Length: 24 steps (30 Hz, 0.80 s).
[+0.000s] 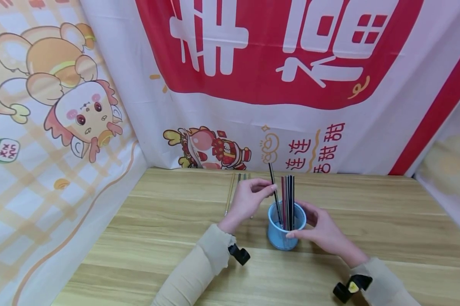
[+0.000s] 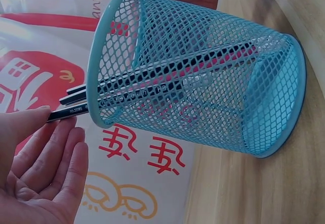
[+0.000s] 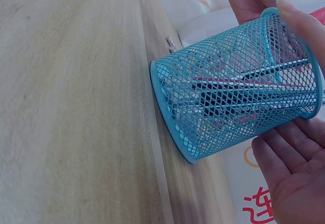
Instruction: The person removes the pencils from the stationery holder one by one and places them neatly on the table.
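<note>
At frame centre, with left hand [image 1: 250, 197], pinching black pencil [image 1: 278, 207], near-upright along long axis, leaning top-left, dipping into blue mesh cup [image 1: 277, 241] at lower right. Farther right, gripping cup with right hand [image 1: 322, 227], less near pencil.

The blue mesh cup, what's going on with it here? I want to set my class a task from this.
A person is working with both hands at a wooden table. The left hand pinches a dark pencil whose lower end is inside the blue mesh cup, while the right hand holds the cup near its rim. Other pencils already stand in it. A few more slim sticks lie on the table, partly hidden behind the left hand.
</note>
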{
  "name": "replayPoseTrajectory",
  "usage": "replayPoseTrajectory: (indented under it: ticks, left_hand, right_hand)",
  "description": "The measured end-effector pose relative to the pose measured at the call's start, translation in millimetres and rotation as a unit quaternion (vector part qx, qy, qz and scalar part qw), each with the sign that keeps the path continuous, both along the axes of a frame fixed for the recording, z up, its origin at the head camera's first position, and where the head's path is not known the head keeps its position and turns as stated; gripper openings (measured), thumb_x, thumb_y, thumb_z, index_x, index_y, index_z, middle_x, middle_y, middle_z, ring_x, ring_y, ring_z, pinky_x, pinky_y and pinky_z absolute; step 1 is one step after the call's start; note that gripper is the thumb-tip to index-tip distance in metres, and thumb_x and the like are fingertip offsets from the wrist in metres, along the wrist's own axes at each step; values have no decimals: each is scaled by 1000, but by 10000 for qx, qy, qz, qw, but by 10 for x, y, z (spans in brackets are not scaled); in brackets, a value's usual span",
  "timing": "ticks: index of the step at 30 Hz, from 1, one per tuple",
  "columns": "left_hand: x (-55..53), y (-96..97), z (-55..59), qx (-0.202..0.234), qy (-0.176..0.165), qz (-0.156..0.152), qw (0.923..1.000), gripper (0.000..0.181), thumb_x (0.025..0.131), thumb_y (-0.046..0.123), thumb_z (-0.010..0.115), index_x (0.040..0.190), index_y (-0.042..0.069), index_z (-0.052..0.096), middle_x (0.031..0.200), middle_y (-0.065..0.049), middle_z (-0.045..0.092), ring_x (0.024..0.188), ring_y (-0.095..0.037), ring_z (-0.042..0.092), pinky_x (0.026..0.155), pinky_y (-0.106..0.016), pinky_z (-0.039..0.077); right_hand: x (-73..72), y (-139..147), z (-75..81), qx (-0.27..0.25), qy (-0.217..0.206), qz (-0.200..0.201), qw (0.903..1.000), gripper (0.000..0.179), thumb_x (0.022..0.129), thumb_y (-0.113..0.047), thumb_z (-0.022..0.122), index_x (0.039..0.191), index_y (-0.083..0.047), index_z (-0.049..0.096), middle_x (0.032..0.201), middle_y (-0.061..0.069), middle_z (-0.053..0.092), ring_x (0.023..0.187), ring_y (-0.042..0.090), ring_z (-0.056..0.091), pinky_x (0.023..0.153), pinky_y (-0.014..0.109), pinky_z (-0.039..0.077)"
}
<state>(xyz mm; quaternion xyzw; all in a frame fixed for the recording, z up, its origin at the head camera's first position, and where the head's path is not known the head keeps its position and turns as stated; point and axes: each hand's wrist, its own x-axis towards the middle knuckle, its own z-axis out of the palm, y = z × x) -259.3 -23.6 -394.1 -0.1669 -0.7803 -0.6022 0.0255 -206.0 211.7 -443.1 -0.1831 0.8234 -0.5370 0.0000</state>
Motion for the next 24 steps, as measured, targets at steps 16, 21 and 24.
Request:
replayPoseTrajectory:
  ticks: [16, 21, 24]
  left_hand:
    - [38, -43, 137, 550, -18, 219, 9982, 24, 94, 36, 75, 110, 18, 76, 98, 7, 75, 90, -12, 72, 84, -34, 59]
    - [51, -66, 199, 911, -59, 255, 9955, 22, 94, 32, 77, 109, 17, 76, 99, 4, 75, 91, -15, 72, 84, -32, 59]
    - [51, -77, 223, 1063, -66, 242, 9940, 21, 94, 29, 76, 109, 15, 76, 100, 2, 75, 91, -18, 72, 84, -30, 59]
  right_hand:
    - [12, 3, -20, -38, 40, 0, 10000, 79, 82, -21, 89, 148, -3, 48, 143, 16, 56, 129, 34, 55, 107, 51, 43]
    - [13, 3, -18, -24, -8, -21, 10000, 80, 82, -21, 89, 148, -3, 48, 143, 17, 56, 129, 34, 55, 107, 51, 43]
    - [11, 2, -15, -20, -60, -46, 10000, 80, 82, -22, 89, 148, -3, 48, 143, 17, 56, 129, 34, 55, 107, 51, 43]
